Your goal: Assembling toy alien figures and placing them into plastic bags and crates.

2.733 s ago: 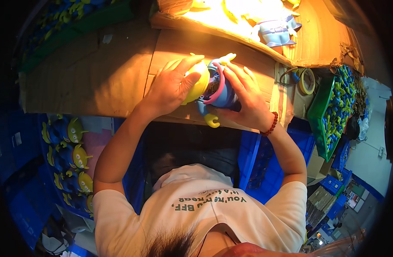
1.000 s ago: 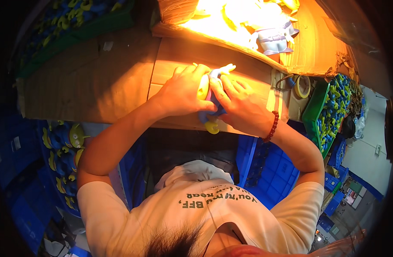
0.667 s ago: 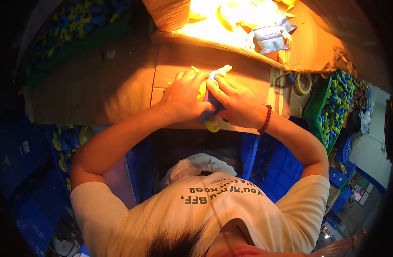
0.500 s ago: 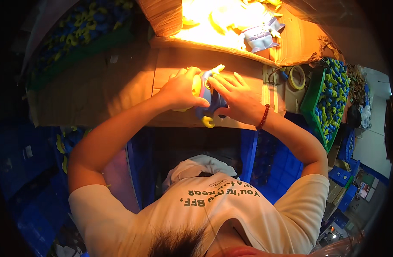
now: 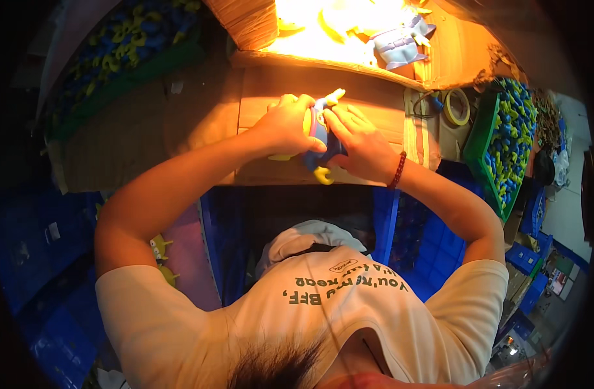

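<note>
A blue and yellow toy figure [image 5: 322, 139] is held over the cardboard-covered table [image 5: 258, 84], between my two hands. Around its yellow side, my left hand [image 5: 285, 126] is closed, with the thumb pressing on the blue body. My right hand [image 5: 365, 144] grips the other side, its fingers laid together across the blue part. One yellow arm sticks out at the far end and another yellow piece hangs at the near end. Much of the figure is hidden by my fingers. A yellow part [image 5: 280, 157] shows under my left wrist.
Beyond my hands, a brightly lit cardboard box [image 5: 349, 69] holds yellow pieces and a white-purple toy body [image 5: 399, 48]. At right lie a tape roll [image 5: 466, 114] and a green tray [image 5: 476, 152] of blue and yellow parts. Another filled tray [image 5: 141, 74] stands far left; blue crates [image 5: 430, 259] sit below.
The figure stays in both hands and tilts slightly. My right fingers have drawn in a little closer around it. The whole view has shifted slightly.
</note>
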Demonstrator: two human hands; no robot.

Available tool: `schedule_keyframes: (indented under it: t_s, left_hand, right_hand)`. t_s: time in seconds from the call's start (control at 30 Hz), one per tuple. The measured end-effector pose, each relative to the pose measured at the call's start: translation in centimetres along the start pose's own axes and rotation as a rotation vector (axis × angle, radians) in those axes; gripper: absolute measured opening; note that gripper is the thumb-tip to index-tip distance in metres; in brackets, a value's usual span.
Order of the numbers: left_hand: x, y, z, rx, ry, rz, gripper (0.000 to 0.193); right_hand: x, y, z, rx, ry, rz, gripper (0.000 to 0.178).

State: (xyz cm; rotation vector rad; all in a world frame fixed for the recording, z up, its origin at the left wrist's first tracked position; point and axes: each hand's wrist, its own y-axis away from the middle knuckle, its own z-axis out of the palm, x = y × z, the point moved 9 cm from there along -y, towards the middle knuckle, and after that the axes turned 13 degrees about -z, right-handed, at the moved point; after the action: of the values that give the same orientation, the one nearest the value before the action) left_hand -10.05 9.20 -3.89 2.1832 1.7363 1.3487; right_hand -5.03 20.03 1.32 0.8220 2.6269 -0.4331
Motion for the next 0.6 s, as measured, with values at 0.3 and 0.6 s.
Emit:
schedule_keyframes:
  t_s: [0.3, 0.6]
  left_hand:
    - [-0.5, -0.6, 0.3, -0.055, 0.052, -0.067, 0.096]
    - [1.0, 0.3, 0.7, -0.025, -0.069, -0.059, 0.096]
  right_hand:
    - [0.5, 0.2, 1.1, -0.208, 0.164, 0.192, 0.086]
    - [0.6, 1.2, 0.6, -0.090, 0.010, 0.183, 0.091]
